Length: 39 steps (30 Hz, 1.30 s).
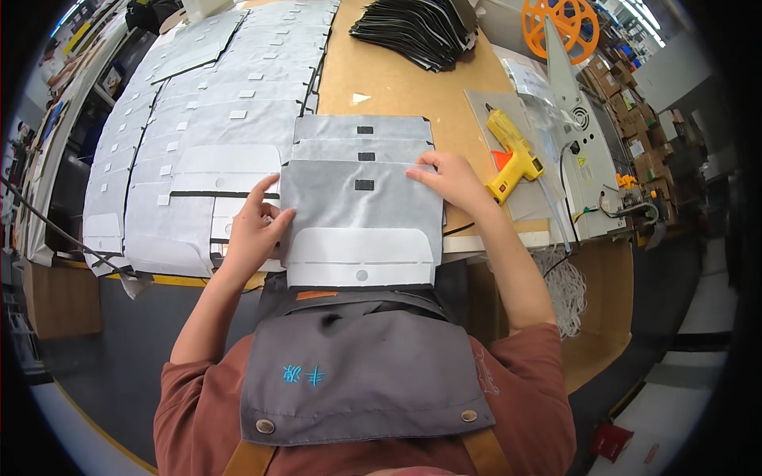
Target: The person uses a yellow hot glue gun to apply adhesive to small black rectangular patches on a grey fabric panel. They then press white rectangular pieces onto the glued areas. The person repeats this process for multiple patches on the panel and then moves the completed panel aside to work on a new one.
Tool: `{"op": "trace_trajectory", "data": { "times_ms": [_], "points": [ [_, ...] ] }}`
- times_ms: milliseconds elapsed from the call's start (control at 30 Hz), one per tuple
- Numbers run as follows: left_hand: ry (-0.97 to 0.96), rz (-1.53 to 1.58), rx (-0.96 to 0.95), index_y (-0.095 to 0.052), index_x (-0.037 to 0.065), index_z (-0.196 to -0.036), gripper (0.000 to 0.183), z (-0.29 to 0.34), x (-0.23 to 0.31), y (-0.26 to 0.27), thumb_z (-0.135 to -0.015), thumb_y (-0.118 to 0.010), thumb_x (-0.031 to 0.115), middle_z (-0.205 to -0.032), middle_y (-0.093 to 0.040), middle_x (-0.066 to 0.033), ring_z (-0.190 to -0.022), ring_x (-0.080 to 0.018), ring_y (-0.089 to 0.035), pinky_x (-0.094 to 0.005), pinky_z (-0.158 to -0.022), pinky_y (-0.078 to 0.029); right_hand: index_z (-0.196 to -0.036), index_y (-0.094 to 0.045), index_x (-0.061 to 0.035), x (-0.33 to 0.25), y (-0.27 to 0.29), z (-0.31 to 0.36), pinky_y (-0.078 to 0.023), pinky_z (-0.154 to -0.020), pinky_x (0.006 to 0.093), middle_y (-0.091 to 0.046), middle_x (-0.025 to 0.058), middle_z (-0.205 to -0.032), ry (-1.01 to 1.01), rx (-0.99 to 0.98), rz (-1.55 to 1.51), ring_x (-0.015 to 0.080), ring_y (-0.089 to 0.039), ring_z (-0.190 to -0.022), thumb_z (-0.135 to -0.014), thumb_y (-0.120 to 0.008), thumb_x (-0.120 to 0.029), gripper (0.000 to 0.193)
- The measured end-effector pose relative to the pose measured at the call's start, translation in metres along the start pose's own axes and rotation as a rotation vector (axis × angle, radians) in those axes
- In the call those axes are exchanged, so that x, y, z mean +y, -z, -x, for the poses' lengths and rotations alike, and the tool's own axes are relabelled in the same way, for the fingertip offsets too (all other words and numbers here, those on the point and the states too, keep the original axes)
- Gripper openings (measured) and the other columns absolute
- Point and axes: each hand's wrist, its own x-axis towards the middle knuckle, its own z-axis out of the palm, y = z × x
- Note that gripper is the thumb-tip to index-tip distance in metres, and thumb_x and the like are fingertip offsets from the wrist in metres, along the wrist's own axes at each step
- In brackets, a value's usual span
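Observation:
A grey fabric pouch (361, 210) with a small black patch and a white flap lies in front of me at the table's near edge, on top of two more grey pouches (361, 127) stepped behind it. My left hand (254, 226) rests flat on its left edge, fingers spread. My right hand (448, 178) presses on its upper right corner. Neither hand grips anything.
Rows of overlapping grey and white pouches (198, 103) cover the table's left. A stack of black pieces (417, 32) sits at the back. A yellow glue gun (514, 155) lies on a mat to my right, beside a grey machine (583, 135) and an orange reel (562, 24).

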Motion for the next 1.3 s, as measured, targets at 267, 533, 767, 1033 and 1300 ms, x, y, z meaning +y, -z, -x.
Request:
{"op": "trace_trajectory", "data": {
  "times_ms": [267, 533, 767, 1033, 1300],
  "points": [
    [-0.168, -0.375, -0.050, -0.044, 0.020, -0.146, 0.067, -0.010, -0.003, -0.012, -0.085, -0.070, 0.007, -0.069, -0.060, -0.0054, -0.055, -0.0160, -0.056, -0.0312, -0.058, -0.047, -0.093, -0.068, -0.0065, 0.011, -0.014, -0.013, -0.050, -0.074, 0.0390, -0.069, 0.0145, -0.087, -0.069, 0.047, 0.161, 0.0306, -0.066, -0.084, -0.082, -0.074, -0.035, 0.031],
    [-0.141, -0.479, -0.105, -0.051, 0.019, -0.139, 0.060, -0.010, 0.001, -0.009, -0.084, -0.072, 0.012, -0.076, -0.063, -0.0057, -0.064, -0.0218, -0.062, -0.0349, -0.062, -0.050, -0.093, -0.067, -0.0069, 0.015, -0.015, -0.015, -0.050, -0.077, 0.0395, -0.070, 0.0140, -0.089, -0.064, 0.030, 0.149, 0.0306, -0.066, -0.087, -0.082, -0.074, -0.033, 0.030],
    [-0.328, -0.547, 0.003, -0.055, 0.017, -0.134, 0.055, -0.043, 0.003, 0.011, -0.083, -0.075, 0.016, -0.099, -0.062, -0.0091, -0.085, -0.0259, -0.063, -0.0377, -0.075, -0.052, -0.106, -0.064, -0.0078, 0.000, -0.007, -0.016, -0.051, -0.083, 0.0408, -0.067, 0.0122, -0.109, -0.012, 0.140, 0.312, 0.0293, -0.064, -0.098, -0.082, -0.075, -0.034, 0.037],
    [-0.357, -0.835, -0.119, -0.062, 0.014, -0.117, 0.031, -0.174, 0.019, -0.006, -0.091, -0.067, 0.029, -0.115, -0.064, -0.0103, -0.099, -0.0309, -0.066, -0.0416, -0.083, -0.053, -0.105, -0.064, -0.0070, 0.034, 0.007, -0.108, -0.051, -0.088, 0.0419, -0.065, 0.0134, -0.111, -0.043, 0.249, 0.441, 0.0304, -0.063, -0.104, -0.075, -0.080, -0.041, 0.048],
    [-0.353, -0.891, -0.427, -0.062, 0.008, -0.105, 0.029, -0.229, 0.029, -0.008, -0.086, -0.071, 0.028, -0.103, -0.065, -0.0129, -0.097, -0.0303, -0.064, -0.0402, -0.084, -0.051, -0.092, -0.068, -0.0057, 0.051, 0.022, -0.125, -0.052, -0.074, 0.0375, -0.070, 0.0126, -0.088, -0.126, 0.005, 0.259, 0.0257, -0.066, -0.083, -0.072, -0.082, -0.038, 0.040]
  ]
}}
